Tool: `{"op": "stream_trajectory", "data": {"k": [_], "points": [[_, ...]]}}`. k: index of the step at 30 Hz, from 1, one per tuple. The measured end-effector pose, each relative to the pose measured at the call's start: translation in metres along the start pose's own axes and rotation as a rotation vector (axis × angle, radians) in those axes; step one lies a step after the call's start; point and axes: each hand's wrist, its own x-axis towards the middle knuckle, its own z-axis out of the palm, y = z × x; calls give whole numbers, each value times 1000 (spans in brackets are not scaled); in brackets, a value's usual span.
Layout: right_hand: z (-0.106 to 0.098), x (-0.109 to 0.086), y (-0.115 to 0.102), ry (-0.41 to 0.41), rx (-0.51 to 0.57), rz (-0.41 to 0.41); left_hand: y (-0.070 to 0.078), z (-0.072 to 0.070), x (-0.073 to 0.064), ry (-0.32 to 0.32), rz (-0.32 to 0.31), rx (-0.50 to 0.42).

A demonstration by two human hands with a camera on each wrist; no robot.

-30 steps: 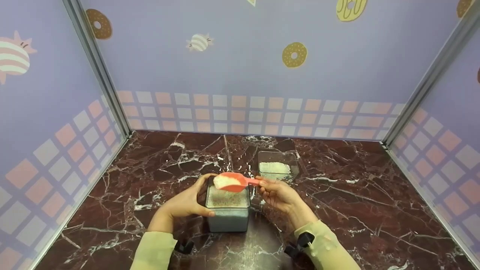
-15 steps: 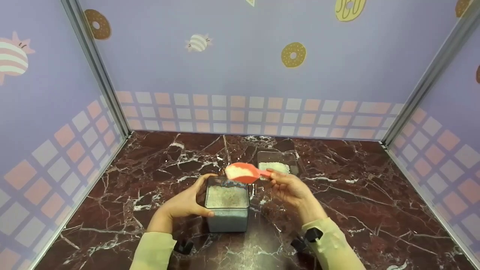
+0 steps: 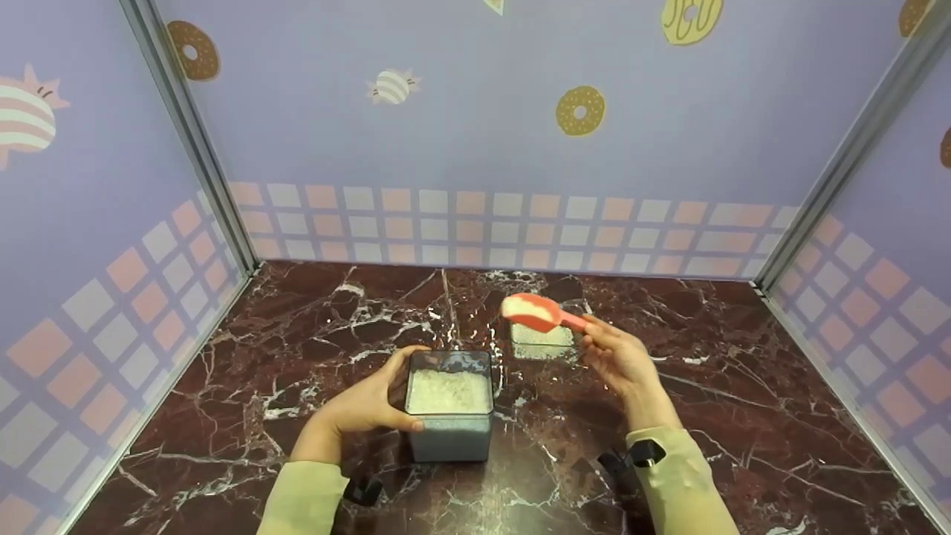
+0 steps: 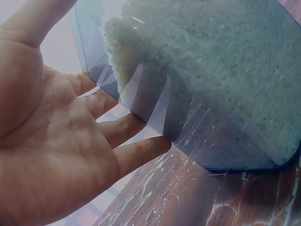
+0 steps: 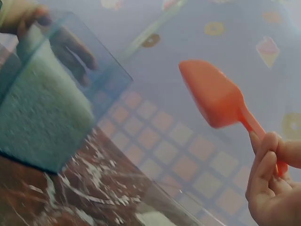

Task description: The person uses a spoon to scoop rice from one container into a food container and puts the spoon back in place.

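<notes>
My right hand (image 3: pixel 622 358) pinches the handle of an orange-red scoop (image 5: pixel 214 96) heaped with rice. In the head view the scoop is up over a shallow clear box (image 3: pixel 542 351), which has a layer of rice in it and is partly hidden behind the scoop. My left hand (image 3: pixel 371 401) grips a deeper clear box (image 3: pixel 452 438) by its left side, thumb at the front and fingers round the back. White rice (image 4: pixel 225 70) fills much of this deeper box, which stands upright on the table.
Loose white grains lie scattered on the dark red marbled table (image 3: pixel 713 416), mostly behind and between the boxes. Purple patterned panels (image 3: pixel 475 134) close off the back and both sides. A black wrist device (image 3: pixel 645 453) sits by the right sleeve.
My right hand has carried the loaded scoop from over the deeper box rightward and away, to above the shallow box. My left hand keeps its grip in the same place.
</notes>
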Motion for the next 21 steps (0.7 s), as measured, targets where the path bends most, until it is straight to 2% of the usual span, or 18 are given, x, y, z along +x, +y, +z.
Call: {"op": "stream_trajectory", "data": {"k": [4, 9, 12, 17, 21], "points": [[-8, 5, 1, 88, -74, -78, 1, 0, -1, 2, -26, 18], [-14, 11, 8, 229, -227, -175, 2, 0, -1, 8, -29, 25], [-15, 14, 14, 296, -327, -243, 2, 0, 0, -11, -17, -44], [-13, 14, 20, 359, -466, -330, 2, 1, 0, -25, -3, -96], [-11, 14, 21, 379, -544, -381, 1, 1, 1, -37, 13, -135]]}}
